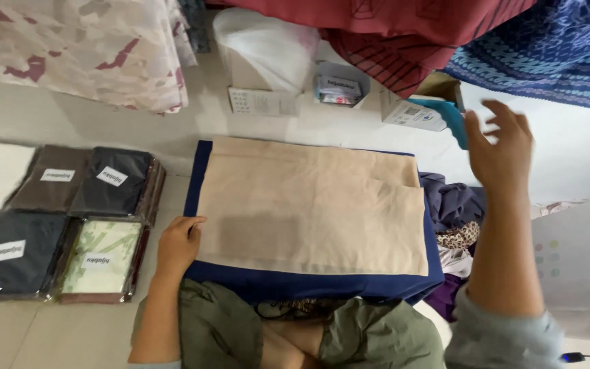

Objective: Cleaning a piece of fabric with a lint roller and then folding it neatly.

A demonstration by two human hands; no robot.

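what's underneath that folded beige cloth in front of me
A dark navy blue pad lies under the folded beige cloth, showing as a border along its left, bottom and right edges. Its covered middle cannot be seen.

Left floor: stacks of bagged folded cloths (56,225), dark, brown, white, pale green. Top left: camouflage-print fabric (83,48). Top centre: white plastic bag (264,44), small open box (339,85) beside it. Top right: red cloth (390,27), blue patterned cloth (548,48). Right edge: white and pink box (578,263)
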